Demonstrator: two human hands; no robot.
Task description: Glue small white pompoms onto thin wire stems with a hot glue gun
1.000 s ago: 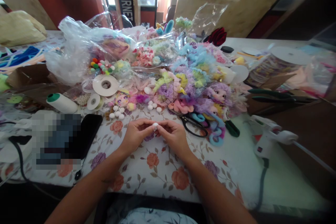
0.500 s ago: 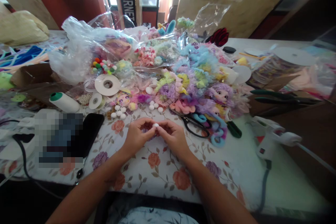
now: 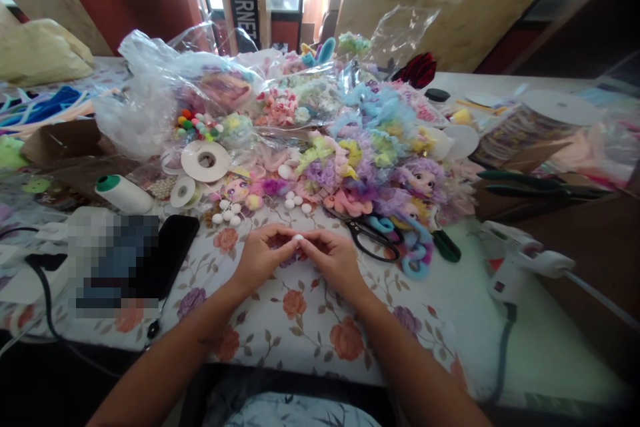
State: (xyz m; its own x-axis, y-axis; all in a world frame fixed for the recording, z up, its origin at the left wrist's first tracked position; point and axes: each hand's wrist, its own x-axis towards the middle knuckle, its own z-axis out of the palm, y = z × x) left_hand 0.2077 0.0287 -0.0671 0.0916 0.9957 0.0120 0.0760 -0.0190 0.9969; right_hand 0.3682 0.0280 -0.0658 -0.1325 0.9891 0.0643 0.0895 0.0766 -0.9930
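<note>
Between the fingertips of my left hand (image 3: 263, 253) and my right hand (image 3: 333, 255) is a small white ball (image 3: 299, 238). Both hands pinch it just above the flowered tablecloth (image 3: 270, 333), their thumbs and forefingers meeting around it. Most of the ball's underside is hidden by the thumbs. Beyond my left hand lies a cluster of similar white balls (image 3: 227, 213). A few more white balls (image 3: 294, 200) rest past my fingertips, beside pastel trims. Black-handled scissors (image 3: 375, 241) lie to the right of my right hand.
A phone (image 3: 170, 257) and a white thread cone (image 3: 125, 195) lie at left, near a ribbon spool (image 3: 205, 161). Ruffled pastel trims (image 3: 375, 140) and plastic bags (image 3: 145, 93) are heaped at the back. On the right stands a glue gun (image 3: 510, 260) with its cord.
Both hands keep nearly the same place and still pinch the white ball. The fingers of the right hand have shifted very slightly.
</note>
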